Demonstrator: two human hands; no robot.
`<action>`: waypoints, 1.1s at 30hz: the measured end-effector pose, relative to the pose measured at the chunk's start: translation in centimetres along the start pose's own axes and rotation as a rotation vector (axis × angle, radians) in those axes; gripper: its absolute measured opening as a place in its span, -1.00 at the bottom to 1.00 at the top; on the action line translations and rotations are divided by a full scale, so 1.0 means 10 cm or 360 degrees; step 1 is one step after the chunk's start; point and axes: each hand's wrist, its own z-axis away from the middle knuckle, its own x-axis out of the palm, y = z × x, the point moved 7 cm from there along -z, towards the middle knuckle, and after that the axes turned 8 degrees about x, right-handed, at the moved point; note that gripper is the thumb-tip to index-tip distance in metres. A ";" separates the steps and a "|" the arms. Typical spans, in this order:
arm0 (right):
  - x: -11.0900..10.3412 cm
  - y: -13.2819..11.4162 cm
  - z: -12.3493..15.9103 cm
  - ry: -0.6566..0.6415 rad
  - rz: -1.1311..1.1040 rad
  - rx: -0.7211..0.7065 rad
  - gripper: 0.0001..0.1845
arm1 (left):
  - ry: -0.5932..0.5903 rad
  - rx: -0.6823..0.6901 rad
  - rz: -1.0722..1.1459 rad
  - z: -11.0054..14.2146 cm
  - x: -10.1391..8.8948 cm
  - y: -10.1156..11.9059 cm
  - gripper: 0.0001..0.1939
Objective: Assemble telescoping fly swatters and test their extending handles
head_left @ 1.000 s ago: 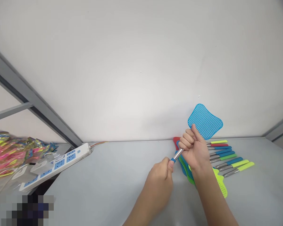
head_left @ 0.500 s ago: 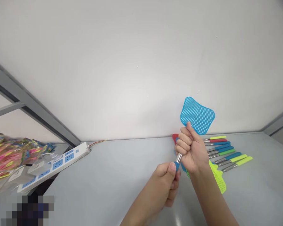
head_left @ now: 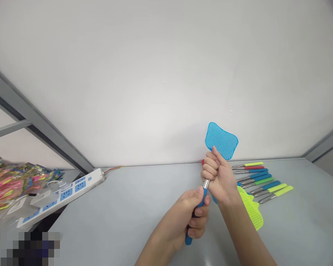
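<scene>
A blue fly swatter (head_left: 221,141) is held up in front of the wall, its mesh head at the top and its handle slanting down to the left. My left hand (head_left: 195,212) is wrapped round the blue grip, whose end sticks out below the fingers. Higher up, my right hand (head_left: 218,177) is closed round the swatter near the base of its head, thumb pointing up. A short length of bright metal rod shows between the two hands. Behind my right wrist lies a yellow-green mesh swatter head (head_left: 251,208), partly hidden.
Several metal rods with coloured grips (head_left: 262,180) lie in a row on the grey table (head_left: 122,214) at the right. A white power strip (head_left: 69,194) with plugged-in adapters runs along the left edge. Beyond it are bright plastic-wrapped packets (head_left: 19,184). A wall stands behind.
The swatter and both hands have shifted slightly left and down in view. More of the blue grip now shows below and between the fingers of my left hand.
</scene>
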 end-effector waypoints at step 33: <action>0.07 0.02 0.04 0.0033 0.1234 -0.0016 -0.76 | 0.0345 0.0569 -0.0402 0.02 -0.07 0.29 -0.69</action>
